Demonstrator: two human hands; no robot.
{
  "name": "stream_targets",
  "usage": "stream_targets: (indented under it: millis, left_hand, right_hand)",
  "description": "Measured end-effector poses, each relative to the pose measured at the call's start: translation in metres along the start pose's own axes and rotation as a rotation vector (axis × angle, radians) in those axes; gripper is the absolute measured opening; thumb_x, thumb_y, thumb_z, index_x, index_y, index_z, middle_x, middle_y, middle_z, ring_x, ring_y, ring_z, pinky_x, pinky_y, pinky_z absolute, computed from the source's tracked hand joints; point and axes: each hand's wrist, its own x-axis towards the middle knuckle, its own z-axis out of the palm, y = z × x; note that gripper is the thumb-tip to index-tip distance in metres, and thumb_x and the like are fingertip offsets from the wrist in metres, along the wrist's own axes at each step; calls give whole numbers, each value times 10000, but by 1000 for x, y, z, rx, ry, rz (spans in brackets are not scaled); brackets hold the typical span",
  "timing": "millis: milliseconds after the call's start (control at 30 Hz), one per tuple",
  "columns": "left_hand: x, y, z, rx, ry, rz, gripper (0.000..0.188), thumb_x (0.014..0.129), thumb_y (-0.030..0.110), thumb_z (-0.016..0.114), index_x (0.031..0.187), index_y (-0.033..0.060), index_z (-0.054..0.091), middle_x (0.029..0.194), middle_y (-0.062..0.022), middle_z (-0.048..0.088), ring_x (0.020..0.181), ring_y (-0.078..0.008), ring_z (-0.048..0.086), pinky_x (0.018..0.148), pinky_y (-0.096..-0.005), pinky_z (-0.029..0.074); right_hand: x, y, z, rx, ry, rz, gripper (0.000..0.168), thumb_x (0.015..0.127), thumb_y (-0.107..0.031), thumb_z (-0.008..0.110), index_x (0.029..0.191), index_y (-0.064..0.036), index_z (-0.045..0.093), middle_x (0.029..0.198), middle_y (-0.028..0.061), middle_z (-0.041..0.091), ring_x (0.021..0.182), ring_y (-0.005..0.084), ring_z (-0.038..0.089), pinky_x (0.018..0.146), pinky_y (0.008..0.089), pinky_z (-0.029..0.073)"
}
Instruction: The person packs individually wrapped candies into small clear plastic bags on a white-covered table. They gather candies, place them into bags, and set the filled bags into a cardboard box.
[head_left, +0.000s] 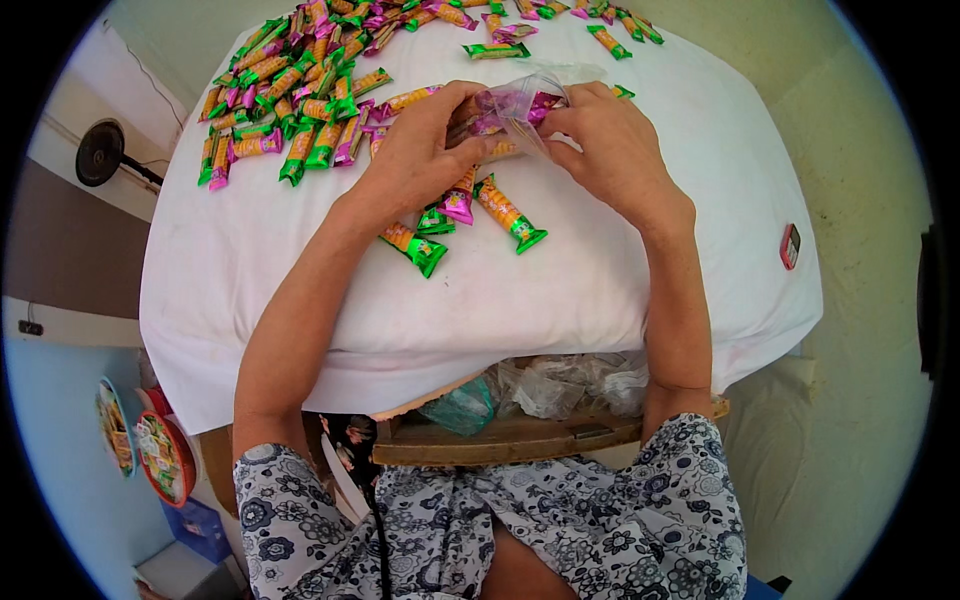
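Note:
Between my two hands is a clear plastic bag (517, 109) with pink-wrapped snack packets inside. My left hand (431, 142) grips the bag's left side, its thumb across the front. At the bag's mouth, my right hand (607, 139) has its fingers on the edge; some fingertips are hidden by the plastic. Just below the bag, a green-ended snack packet (510, 214) lies on the white cloth (570, 300). A pink-ended packet (459, 199) and another green-ended packet (416, 251) lie by my left wrist, partly covered.
A heap of snack packets (300, 82) spreads over the table's far left, with several more along the back. Near the right edge lies a small red phone (790, 246). An open wooden drawer (510, 446) holding crumpled plastic bags (555, 386) juts out before my lap. Left, a red basket (187, 480) holds packets.

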Motion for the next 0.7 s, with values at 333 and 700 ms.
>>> stream_targets:
  millis: [333, 700]
  left_hand:
    - [-2, -2, -5, -47, -38, -15, 491, 841, 236, 788, 1211, -6, 575, 1022, -87, 654, 882, -149, 599, 782, -303, 504]
    - [-3, -1, -5, -52, -60, -33, 534, 752, 146, 814, 1203, -15, 574, 985, -72, 662, 861, -155, 611, 811, -318, 510]
  right_hand:
    - [6, -6, 15, 326, 313, 66, 66, 814, -161, 691, 838, -107, 722, 1219, 100, 659, 1173, 307, 559, 933, 424, 473]
    - [8, -17, 30, 634, 393, 123, 93, 815, -119, 702, 902, -85, 713, 1268, 106, 631, 1291, 277, 486, 1067, 394, 386]
